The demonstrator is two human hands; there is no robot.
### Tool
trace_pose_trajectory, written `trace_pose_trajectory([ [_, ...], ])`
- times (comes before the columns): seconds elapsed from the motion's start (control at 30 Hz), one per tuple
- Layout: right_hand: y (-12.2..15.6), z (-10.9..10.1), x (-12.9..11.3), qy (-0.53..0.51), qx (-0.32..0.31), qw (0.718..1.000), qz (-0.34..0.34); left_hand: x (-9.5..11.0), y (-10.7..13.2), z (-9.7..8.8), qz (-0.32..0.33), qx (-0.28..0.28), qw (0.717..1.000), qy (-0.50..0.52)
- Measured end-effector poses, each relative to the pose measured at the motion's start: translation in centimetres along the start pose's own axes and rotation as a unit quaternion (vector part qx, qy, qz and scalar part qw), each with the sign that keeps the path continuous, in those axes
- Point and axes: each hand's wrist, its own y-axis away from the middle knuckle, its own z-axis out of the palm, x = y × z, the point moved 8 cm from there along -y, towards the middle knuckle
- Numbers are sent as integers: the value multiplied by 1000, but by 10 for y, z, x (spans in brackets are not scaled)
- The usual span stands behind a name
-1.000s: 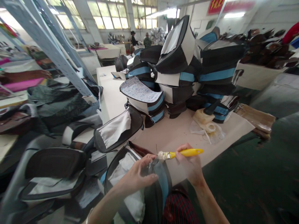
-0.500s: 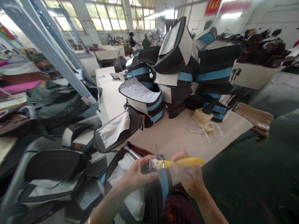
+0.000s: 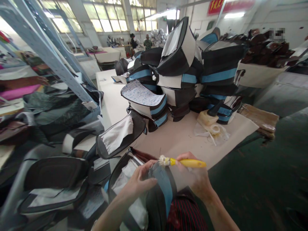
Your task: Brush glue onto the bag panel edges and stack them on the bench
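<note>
While the right hand (image 3: 192,175) grips a yellow-handled flat paintbrush (image 3: 189,163) with its pale bristles at the edge, the left hand (image 3: 138,183) clasps a black-and-blue fabric bag panel (image 3: 163,187) at the near right, seemingly mid-gluing, the next move apparently calling for more brushing along that edge.

**Single head-worn cam, aimed forward and down**

Everything's shot from one wide camera worn on the head. The bare left hand (image 3: 138,183) and bare right hand (image 3: 192,175) are caught close up along the bottom, while a long cream-topped work table (image 3: 178,138) is seen stretching ahead toward tall multi-pane factory windows (image 3: 106,16).
</note>
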Motion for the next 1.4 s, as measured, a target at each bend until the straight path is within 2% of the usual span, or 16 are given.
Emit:
trace_pose_trajectory([
  [0.07, -2, -7, 0, -14, 34, 999, -1, 10, 3, 2, 7, 5, 1000, -5],
  [0.17, -10, -22, 0, -125, 80, 989, 0, 29, 3, 7, 8, -2, 1000, 8],
  [0.27, -19, -35, -3, -229, 91, 969, -12, 38, -4, 2, 30, -7, 995, 97],
  [0.33, -22, -42, -6, -257, 102, 961, -9, 32, -11, -11, 54, 4, 979, 195],
  [0.43, -21, -44, -8, -272, 93, 958, 10, 2, -19, -42, 64, 69, 939, 331],
  [0.53, -16, -35, -7, -273, 68, 959, 28, -28, -21, -58, 38, 113, 921, 372],
  [0.6, -14, -23, -4, -274, 40, 960, 42, -34, -20, -59, 32, 111, 921, 371],
  [0.73, -11, 8, -4, -286, -18, 956, 59, -33, -17, -58, 35, 104, 921, 373],
  [0.83, -13, 26, -13, -222, -50, 973, 49, -34, -15, -59, 26, 98, 922, 375],
  [0.93, -16, 30, -30, -112, -45, 993, -14, -35, -14, -59, 25, 81, 920, 382],
  [1.0, -16, 30, -39, -93, -40, 994, -47, -32, -15, -57, 38, 48, 916, 396],
  [1.07, -17, 31, -42, -95, -48, 993, -49, -29, -16, -54, 49, 19, 912, 406],
  [1.13, -17, 32, -39, -92, -50, 994, -32, -29, -16, -55, 59, 15, 910, 410],
  [1.23, -16, 34, -29, -132, -40, 990, 3, -33, -16, -57, 56, 25, 911, 408],
  [1.4, -13, 44, 2, -297, -43, 949, 92, -33, -16, -52, 53, -6, 905, 421],
])
